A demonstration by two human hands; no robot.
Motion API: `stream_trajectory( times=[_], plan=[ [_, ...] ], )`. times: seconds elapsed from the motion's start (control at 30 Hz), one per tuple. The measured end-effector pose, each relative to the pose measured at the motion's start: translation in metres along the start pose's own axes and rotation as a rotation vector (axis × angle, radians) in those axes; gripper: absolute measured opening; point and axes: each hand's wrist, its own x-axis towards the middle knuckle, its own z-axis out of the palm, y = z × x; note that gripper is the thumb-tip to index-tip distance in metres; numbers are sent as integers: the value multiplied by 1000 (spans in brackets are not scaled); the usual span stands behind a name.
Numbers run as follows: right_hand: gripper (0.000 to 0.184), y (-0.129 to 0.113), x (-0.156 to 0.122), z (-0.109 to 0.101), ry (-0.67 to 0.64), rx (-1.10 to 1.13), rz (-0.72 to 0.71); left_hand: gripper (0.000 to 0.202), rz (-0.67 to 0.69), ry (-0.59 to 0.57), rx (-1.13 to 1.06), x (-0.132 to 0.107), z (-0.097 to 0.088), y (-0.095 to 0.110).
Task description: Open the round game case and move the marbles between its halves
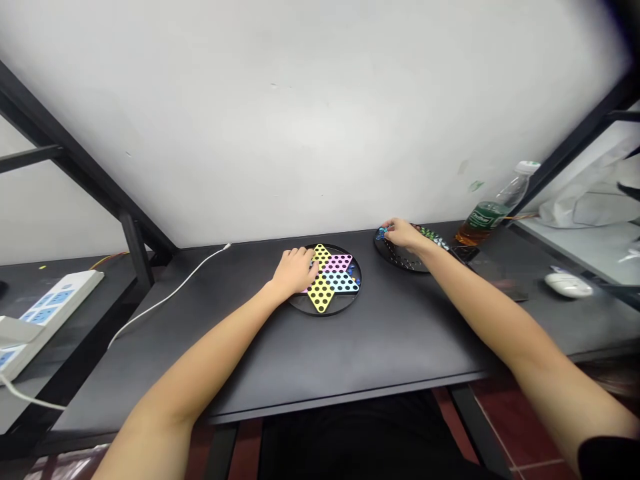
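Observation:
A Chinese checkers board (pixel 323 293), a star in yellow, pink and light blue with black holes, lies in a round black frame. My left hand (pixel 294 272) rests over its left side, thumb apart from the bent fingers, hiding part of the star. A few blue marbles (pixel 352 272) sit at the board's right rim. To the right is a round black tray (pixel 400 262) with marbles sorted by colour around it. Over its left edge, my right hand (pixel 404 235) has its fingers pinched together at blue marbles (pixel 381 233); whether one is held is too small to tell.
A bottle of amber drink (pixel 483 217) leans near the wall on the right, with a dark flat object (pixel 465 253) close by. Farther right lies a white mouse (pixel 569 285). A white cable (pixel 170 295) and a power strip (pixel 45 320) are on the left.

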Motion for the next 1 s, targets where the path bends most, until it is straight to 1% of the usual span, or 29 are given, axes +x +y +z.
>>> stream_trajectory(
  times=[0.2, 0.37, 0.5, 0.63, 0.73, 0.8, 0.9, 0.93, 0.97, 1.0],
  plan=[
    [31, 2, -1, -4, -6, -114, -32, 31, -3, 8, -25, 0, 2, 0],
    [18, 5, 0, -5, -58, -154, -62, 32, -2, 12, -24, 1, 3, 0],
    [17, 2, -4, -5, -61, -156, -51, 31, -4, 4, -24, 1, 2, 0],
    [13, -5, -9, -10, -42, -188, -48, 31, 1, 9, -17, 1, 2, -1],
    [8, -21, -21, -16, -53, -261, -106, 31, -3, 3, -17, 1, 2, -1],
    [7, -38, -38, -19, -135, -271, -196, 31, -6, -3, -21, 1, 3, -1],
    [11, -68, -75, -18, -375, -231, -387, 32, -5, 3, -16, 1, 3, 0],
    [14, -77, -87, -16, -464, -249, -430, 32, -6, 6, -11, 1, 3, 0],
    [16, -85, -99, -12, -525, -293, -445, 32, -6, 8, -7, 1, 3, 0],
    [19, -91, -109, -8, -543, -342, -450, 32, -8, 11, -4, 1, 3, 1]
  ],
)
